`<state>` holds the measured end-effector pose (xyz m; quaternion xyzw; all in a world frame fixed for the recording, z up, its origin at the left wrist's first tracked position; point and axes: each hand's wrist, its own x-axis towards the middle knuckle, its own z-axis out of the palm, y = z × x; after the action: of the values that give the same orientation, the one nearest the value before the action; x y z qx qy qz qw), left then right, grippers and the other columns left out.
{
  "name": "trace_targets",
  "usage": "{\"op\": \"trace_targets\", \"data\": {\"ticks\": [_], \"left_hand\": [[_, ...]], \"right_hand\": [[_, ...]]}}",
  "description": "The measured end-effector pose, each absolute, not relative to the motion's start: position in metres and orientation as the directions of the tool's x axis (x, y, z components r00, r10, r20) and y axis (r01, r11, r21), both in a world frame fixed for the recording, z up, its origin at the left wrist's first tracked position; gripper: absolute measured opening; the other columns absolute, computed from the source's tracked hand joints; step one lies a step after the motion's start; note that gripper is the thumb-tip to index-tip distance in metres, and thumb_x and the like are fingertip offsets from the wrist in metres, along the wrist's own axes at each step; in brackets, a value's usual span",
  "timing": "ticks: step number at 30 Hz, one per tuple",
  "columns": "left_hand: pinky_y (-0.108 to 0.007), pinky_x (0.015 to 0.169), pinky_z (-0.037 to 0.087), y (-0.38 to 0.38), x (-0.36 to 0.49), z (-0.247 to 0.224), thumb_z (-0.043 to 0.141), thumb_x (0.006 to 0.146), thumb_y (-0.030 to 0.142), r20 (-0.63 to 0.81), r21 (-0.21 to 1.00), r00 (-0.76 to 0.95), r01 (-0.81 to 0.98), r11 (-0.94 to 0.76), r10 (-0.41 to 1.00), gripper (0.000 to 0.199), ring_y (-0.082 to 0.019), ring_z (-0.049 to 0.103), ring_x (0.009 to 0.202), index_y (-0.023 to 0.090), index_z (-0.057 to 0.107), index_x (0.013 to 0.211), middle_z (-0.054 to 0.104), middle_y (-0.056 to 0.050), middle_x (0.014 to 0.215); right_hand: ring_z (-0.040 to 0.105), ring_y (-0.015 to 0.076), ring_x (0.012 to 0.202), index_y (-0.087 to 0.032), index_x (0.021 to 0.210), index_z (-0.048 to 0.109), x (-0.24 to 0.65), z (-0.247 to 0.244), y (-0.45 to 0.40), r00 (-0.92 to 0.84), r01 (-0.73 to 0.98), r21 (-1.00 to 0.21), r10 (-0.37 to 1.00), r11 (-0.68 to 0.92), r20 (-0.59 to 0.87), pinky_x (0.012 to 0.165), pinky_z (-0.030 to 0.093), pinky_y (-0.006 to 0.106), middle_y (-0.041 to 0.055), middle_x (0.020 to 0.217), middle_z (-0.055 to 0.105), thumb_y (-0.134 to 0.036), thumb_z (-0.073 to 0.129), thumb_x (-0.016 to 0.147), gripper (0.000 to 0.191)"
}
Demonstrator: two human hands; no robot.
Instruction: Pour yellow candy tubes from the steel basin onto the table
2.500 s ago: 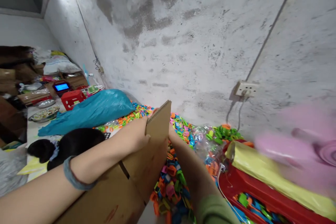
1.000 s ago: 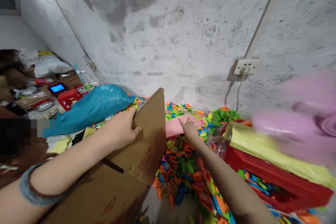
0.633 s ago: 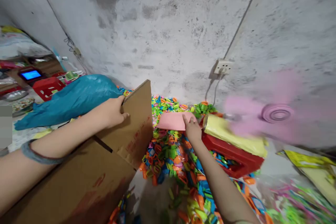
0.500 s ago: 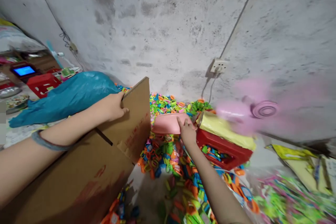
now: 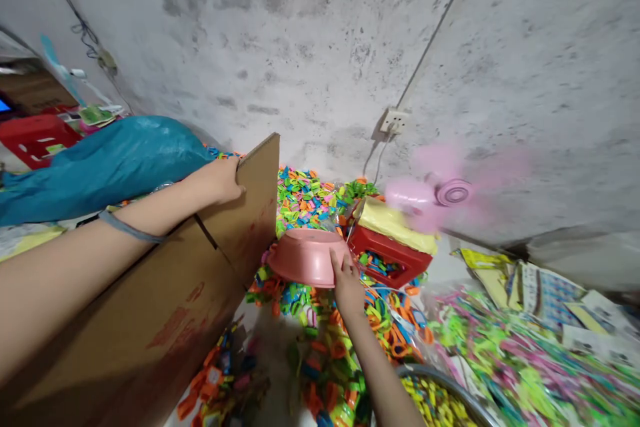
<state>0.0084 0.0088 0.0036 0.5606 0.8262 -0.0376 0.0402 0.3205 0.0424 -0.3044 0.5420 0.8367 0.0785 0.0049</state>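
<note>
Head view. Landmark: the box (image 5: 165, 307), a brown cardboard carton tilted at lower left, its flap standing up toward the wall (image 5: 320, 47).

Left hand (image 5: 220, 180) lies over the top edge of the box flap. Grip closed on the flap, fingers curled over the cardboard edge, thumb side toward the camera. A grey band (image 5: 127, 230) circles the left wrist.

Right hand (image 5: 345, 280) is just right of the box flap. Grip closed on the near rim of a pink basin (image 5: 307, 257), fingers up the outside wall. The basin is lifted and tilted, its underside toward the camera, held between the box flap and a red crate (image 5: 395, 257).

Below the basin, and spread right of the box, lies a heap of small coloured plastic pieces (image 5: 325, 347): orange, green, blue, pink. More pieces are piled behind the box flap against the wall.

A yellow sheet (image 5: 395, 223) drapes the red crate. A pink fan (image 5: 447, 193) spins just right of it, blades blurred. A wall socket (image 5: 395, 121) sits above the crate, a cord hanging from it.

Left of the box, a blue bag (image 5: 100, 167). A red stool (image 5: 33, 140) lies beyond that bag. Far right of the box, printed sheets (image 5: 545, 290) on the floor. A metal bowl rim (image 5: 435, 373) shows beside the right forearm.
</note>
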Motion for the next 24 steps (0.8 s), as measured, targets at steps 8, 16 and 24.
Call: {"op": "trace_targets", "data": {"ticks": [8,16,24], "left_hand": [[-0.034,0.086,0.050,0.007,0.013,0.007,0.056,0.080,0.036,-0.127,0.002,-0.372,0.927,0.375,0.920,0.054,-0.033,0.063,0.107,0.007,0.049,0.124,0.063,-0.021,0.121],[-0.035,0.083,0.050,0.007,0.012,0.004,0.052,0.080,0.038,-0.138,-0.017,-0.387,0.921,0.388,0.912,0.050,-0.032,0.064,0.104,0.010,0.050,0.121,0.065,-0.020,0.116],[-0.033,0.067,0.051,0.002,0.011,0.005,0.043,0.081,0.044,-0.196,0.193,-0.402,0.878,0.437,0.894,0.036,-0.025,0.067,0.082,0.020,0.051,0.107,0.071,-0.009,0.094]], "right_hand": [[0.064,0.0285,0.101,-0.027,0.153,-0.016,0.348,-0.288,0.040,-0.224,0.933,-0.244,0.957,0.265,0.183,0.067,0.056,0.032,0.0134,0.146,0.043,-0.007,0.046,0.079,0.098],[0.052,0.0358,0.121,-0.022,0.149,-0.027,0.262,-0.249,0.159,-0.161,0.894,-0.357,0.938,0.271,0.308,0.070,0.056,0.035,0.0199,0.159,0.011,-0.010,0.046,0.081,0.100],[0.023,0.0350,0.142,-0.030,0.152,-0.016,0.152,-0.261,0.315,-0.430,0.898,0.004,0.878,0.439,0.208,0.088,0.054,0.039,0.0167,0.160,0.000,-0.003,0.043,0.088,0.091]]}}
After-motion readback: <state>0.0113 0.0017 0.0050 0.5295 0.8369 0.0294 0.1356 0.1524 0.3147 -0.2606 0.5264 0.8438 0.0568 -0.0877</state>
